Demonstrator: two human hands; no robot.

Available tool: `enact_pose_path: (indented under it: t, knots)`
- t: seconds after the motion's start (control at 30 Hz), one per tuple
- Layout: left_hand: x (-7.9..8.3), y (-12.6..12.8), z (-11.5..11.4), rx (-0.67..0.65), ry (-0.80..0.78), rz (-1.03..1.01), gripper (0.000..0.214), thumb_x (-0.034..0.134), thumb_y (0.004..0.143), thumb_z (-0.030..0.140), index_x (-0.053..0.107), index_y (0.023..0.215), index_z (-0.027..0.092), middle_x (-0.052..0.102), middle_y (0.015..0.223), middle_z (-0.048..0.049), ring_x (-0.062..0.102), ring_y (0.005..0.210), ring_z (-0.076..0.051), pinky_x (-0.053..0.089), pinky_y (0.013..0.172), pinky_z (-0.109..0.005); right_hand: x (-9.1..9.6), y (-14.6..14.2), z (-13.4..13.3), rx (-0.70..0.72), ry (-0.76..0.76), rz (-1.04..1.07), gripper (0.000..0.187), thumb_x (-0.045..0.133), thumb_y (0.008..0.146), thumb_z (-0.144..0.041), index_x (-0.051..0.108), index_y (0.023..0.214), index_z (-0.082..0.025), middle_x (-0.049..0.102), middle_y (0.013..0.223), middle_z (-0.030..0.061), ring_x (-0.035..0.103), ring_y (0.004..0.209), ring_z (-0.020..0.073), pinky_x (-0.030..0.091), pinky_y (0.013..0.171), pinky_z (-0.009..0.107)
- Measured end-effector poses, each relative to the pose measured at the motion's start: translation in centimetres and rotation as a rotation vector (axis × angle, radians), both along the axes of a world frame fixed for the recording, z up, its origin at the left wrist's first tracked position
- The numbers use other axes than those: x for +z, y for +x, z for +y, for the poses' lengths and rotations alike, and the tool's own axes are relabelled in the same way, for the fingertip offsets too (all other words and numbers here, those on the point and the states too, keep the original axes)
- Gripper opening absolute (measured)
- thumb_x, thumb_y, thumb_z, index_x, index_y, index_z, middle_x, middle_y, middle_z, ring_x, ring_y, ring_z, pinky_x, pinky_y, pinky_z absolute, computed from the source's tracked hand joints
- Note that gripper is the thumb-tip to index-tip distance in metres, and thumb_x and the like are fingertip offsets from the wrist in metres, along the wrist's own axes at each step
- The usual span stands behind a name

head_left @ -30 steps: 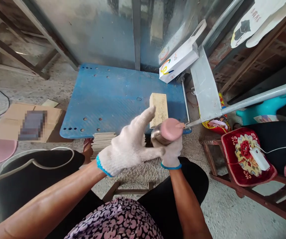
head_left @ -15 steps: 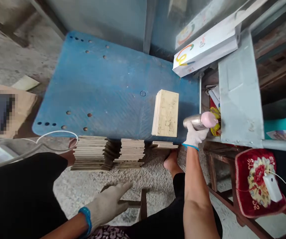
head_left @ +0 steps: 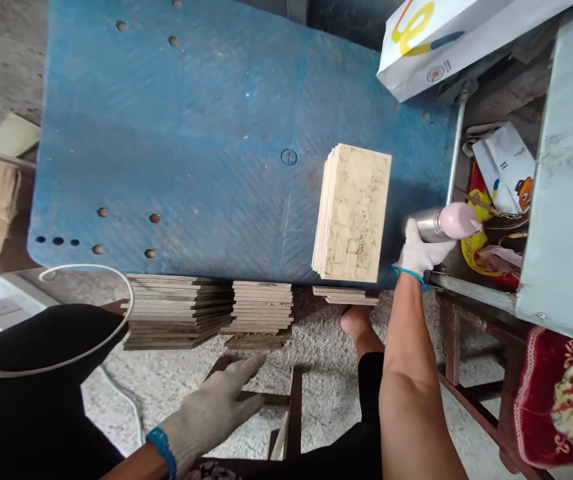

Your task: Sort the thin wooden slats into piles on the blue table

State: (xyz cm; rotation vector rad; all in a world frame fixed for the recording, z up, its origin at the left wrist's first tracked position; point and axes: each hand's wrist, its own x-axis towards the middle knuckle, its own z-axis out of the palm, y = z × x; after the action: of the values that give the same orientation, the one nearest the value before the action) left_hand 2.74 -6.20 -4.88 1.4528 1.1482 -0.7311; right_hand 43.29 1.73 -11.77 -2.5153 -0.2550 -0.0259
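Observation:
A steel thermos flask [head_left: 429, 225] with a pink cap is gripped in my right hand [head_left: 419, 252], which wears a white glove with a blue cuff. The flask is tilted at the right end of the blue table [head_left: 206, 173]. Left of it on the table lies a stack of pale rectangular boards [head_left: 359, 217] with dark marks on the top one. My gloved left hand [head_left: 216, 407] hangs over a wooden stool frame [head_left: 294, 413], fingers stretched out and holding nothing.
More stacked boards [head_left: 171, 313] stand below the table's near edge, with a second stack [head_left: 261, 307] beside them. A white paper bag [head_left: 426, 60] lies at the far right. Right of the table are a grey metal panel [head_left: 561, 200] and a chair with a red floral cushion [head_left: 561, 400]. A white cable [head_left: 116, 327] loops at left.
The view has shifted closer to the table, so the boards and bag look larger. My right hand still holds the flask near the table's right end; the left hand stays outstretched.

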Motion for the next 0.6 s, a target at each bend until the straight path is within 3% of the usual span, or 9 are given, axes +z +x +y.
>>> enact_pose_path:
  t: [0.13,0.37,0.5,0.6]
  knots:
    - [-0.3,0.2,0.1,-0.025,-0.082,0.032,0.066,0.050,0.087,0.034,0.050,0.151,0.019,0.061,0.144,-0.0094,0.059,0.131,-0.027,0.046,0.110,-0.038,-0.6,-0.6,0.0,-0.029,0.007,0.014,0.099,0.082,0.071,-0.040,0.034,0.145,0.006,0.053,0.137,0.0269,0.056,0.126,0.0298,0.045,0.102,0.037]
    - [-0.4,0.5,-0.3,-0.045,-0.081,0.034,0.067,0.049,0.089,0.037,0.046,0.154,0.021,0.058,0.147,-0.0103,0.058,0.131,-0.029,0.046,0.110,-0.040,-2.1,-0.2,-1.4,-0.046,0.030,0.056,0.097,0.085,0.070,-0.044,0.037,0.146,-0.008,0.053,0.143,0.0186,0.053,0.130,0.0284,0.041,0.113,0.038]
    - [0.4,1.0,0.0,-0.044,-0.041,-0.035,0.067,0.051,0.088,0.035,0.047,0.154,0.022,0.059,0.146,-0.0100,0.057,0.133,-0.029,0.044,0.111,-0.039,-1.6,-0.3,-3.5,0.057,0.040,0.042,0.079,0.079,0.074,-0.040,0.043,0.140,-0.013,0.054,0.142,0.0165,0.052,0.133,0.0278,0.038,0.117,0.044]
    - [0.9,1.1,0.1,-0.048,-0.007,-0.096,0.067,0.051,0.087,0.032,0.047,0.153,0.022,0.059,0.147,-0.0099,0.056,0.134,-0.029,0.042,0.112,-0.039,-0.3,-1.7,-5.6,0.040,0.142,0.092,0.065,0.070,0.081,-0.040,0.047,0.134,-0.012,0.059,0.132,0.0162,0.061,0.121,0.0254,0.048,0.109,0.043]
